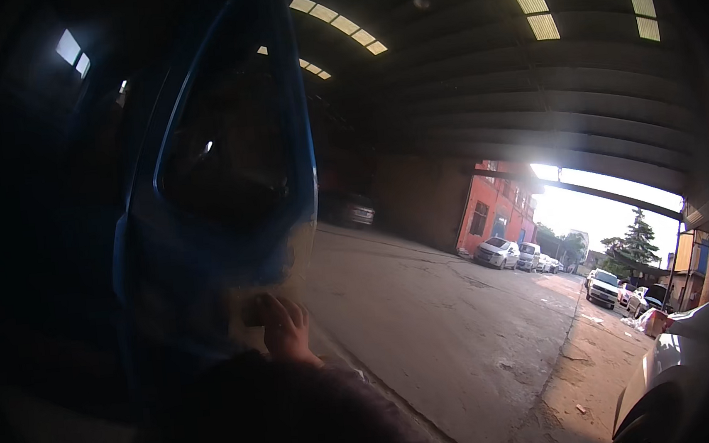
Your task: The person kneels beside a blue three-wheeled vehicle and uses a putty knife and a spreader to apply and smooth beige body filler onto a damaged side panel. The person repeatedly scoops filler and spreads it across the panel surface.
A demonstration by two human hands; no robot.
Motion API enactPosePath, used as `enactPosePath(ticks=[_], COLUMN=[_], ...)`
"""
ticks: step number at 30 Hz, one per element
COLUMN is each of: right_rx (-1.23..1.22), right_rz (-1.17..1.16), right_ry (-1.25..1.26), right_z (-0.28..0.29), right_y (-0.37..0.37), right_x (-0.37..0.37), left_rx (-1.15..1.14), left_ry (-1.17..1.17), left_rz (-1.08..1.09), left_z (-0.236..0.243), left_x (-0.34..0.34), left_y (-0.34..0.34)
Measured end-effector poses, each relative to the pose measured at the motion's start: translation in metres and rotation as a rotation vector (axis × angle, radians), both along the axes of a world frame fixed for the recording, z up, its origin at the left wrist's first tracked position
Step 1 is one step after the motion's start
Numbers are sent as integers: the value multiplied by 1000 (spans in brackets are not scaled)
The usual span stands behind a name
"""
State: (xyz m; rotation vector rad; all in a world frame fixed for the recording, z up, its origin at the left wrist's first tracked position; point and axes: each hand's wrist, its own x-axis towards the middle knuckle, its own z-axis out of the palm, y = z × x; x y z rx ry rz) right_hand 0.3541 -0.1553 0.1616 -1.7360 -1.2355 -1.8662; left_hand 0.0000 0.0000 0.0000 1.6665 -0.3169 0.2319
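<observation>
A blue vehicle door [294, 172] stands upright in front of me, its window dark. Its lower rear part carries a dull beige-brown patch [300, 247] where the blue paint does not show. Against this lower part is my right hand [286, 327], fingers bent around a small dark block [253, 309] that looks pressed to the panel. Shadow hides the block's exact kind. My dark sleeve [303, 413] fills the lower middle. My left hand does not show.
Concrete floor [435, 298] stretches to the right, toward a wide bright opening. A light-coloured car [666, 368] stands near at lower right. Outside are parked cars [497, 252], a white vehicle [602, 287] and a red building [499, 206]. Deep shadow covers the left side.
</observation>
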Motion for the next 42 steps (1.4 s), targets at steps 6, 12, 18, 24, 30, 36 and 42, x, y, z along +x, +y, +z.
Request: enactPosePath(ticks=[6,12,18,24,30,36,42], right_rx=[-72,-65,-126,-160,-126,-187,-283], right_rz=[-26,-62,-143,-27,54,-59,824], right_ry=[29,-31,30,53,91,206,661], right_z=[0,-68,-98,-131,-148,-133,-148], right_y=[7,26,-2,9,25,-71,-13], right_x=[-1,18,23,14,6,-19,-98], left_rx=[336,1023,468,-804,-537,-352,-229], left_ry=[-329,-853,-388,319,318,306,284], left_rz=[352,1041,557,504,280,-192,40], left_z=[-98,-204,-133,-143,-79,-13,-39], left_x=[81,127,105,89,92,128,90], left_y=[14,29,6,-2,2,-56,-25])
